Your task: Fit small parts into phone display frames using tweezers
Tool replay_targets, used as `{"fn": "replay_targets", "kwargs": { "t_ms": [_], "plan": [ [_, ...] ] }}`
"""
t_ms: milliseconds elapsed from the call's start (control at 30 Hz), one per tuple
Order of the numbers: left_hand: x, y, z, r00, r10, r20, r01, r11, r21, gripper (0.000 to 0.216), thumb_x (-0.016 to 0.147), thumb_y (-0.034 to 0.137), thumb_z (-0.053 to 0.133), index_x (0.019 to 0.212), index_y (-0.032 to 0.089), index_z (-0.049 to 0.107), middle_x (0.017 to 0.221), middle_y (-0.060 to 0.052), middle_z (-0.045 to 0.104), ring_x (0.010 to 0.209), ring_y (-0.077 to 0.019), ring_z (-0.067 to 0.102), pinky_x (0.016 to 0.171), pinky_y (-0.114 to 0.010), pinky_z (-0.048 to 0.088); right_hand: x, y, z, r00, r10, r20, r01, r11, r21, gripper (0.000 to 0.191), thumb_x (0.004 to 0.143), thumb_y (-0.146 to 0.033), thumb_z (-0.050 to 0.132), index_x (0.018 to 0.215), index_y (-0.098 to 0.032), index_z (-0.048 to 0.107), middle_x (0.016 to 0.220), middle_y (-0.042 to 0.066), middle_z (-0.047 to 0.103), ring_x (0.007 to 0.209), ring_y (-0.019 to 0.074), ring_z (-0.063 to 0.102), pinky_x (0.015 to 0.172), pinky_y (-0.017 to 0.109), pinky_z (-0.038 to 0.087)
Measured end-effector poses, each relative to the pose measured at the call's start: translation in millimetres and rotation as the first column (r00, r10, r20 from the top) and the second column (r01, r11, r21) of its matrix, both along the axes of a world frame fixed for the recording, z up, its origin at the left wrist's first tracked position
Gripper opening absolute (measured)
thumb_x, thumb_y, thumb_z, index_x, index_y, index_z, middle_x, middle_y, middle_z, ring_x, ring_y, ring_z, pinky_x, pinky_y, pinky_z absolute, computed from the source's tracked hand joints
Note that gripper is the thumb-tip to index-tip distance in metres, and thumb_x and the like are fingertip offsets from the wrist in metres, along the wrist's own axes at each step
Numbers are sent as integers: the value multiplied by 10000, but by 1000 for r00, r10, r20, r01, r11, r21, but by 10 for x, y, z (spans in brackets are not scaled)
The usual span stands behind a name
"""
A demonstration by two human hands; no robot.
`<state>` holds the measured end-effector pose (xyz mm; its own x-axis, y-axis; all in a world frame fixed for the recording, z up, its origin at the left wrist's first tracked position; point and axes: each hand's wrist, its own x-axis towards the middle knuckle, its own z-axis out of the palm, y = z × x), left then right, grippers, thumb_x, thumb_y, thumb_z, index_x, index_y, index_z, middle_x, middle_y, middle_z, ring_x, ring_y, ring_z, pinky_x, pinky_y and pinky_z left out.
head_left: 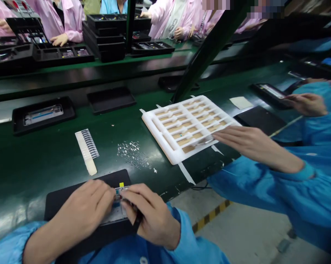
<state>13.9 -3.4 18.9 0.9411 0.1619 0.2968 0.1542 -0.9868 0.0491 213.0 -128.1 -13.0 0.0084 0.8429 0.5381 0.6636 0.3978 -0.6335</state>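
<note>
Head cam here: left hand (83, 212) pinches a phone-like device (116, 214) lying on a black mat (69, 201), right hand (151, 216) gripping a dark tool (137, 222) right against it.

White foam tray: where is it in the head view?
In the head view, the white foam tray lies on the green bench, right of the scattered metal parts, with a co-worker's hand over its right corner.

Green-topped assembly line bench (36, 176), grey factory floor (245, 234) with yellow-and-black hazard tape (211, 216), dark slanted frame post (206, 62).
</note>
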Motion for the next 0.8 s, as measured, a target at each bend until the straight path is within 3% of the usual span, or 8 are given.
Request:
{"fn": "replay_targets", "kwargs": {
  "t_ms": [100,267,433,567,800],
  "plan": [
    [-8,-149,12,999,-31,33,30,999,14,137,1037,63,508,1087,93,632,883,-63,660,792,-221,604,736,-398,475,-63,-28,7,992,42,118,-39,999,-31,200,1058,-98,578,1218,-152,685,1075,96,749,945,191,751,764,286,643],
    [-51,-135,-5,995,2,99,9,994,-106,140,1061,86,501,1011,141,619,841,-22,657,732,-174,606,690,-353,492,-52,-32,-2,978,41,202,-36,999,-29,193,1071,-95,527,1159,-152,689,1037,90,763,915,189,750,755,298,625],
    [-235,-68,-120,981,192,34,-189,980,-63,299,1139,312,420,1126,146,668,1095,-91,760,971,-231,731,846,-385,600,41,100,-159,961,-47,273,54,998,-18,216,1070,-85,475,1087,-146,682,1005,88,755,862,179,750,697,277,599],
    [-353,-57,-194,979,199,-44,-202,975,-91,346,1136,223,372,1086,164,709,1090,-79,745,946,-201,722,834,-345,618,92,154,-272,961,-65,269,83,995,-56,201,1058,-69,495,1067,-147,680,995,81,753,880,170,752,736,261,602],
    [-304,-106,-203,991,126,41,-126,992,-6,364,1095,107,364,1168,106,721,1128,-116,753,1010,-227,708,882,-359,625,81,150,-266,948,-49,316,71,996,-58,250,1060,-65,457,1080,-135,697,1033,95,752,909,187,737,731,281,593]
  ]
}}
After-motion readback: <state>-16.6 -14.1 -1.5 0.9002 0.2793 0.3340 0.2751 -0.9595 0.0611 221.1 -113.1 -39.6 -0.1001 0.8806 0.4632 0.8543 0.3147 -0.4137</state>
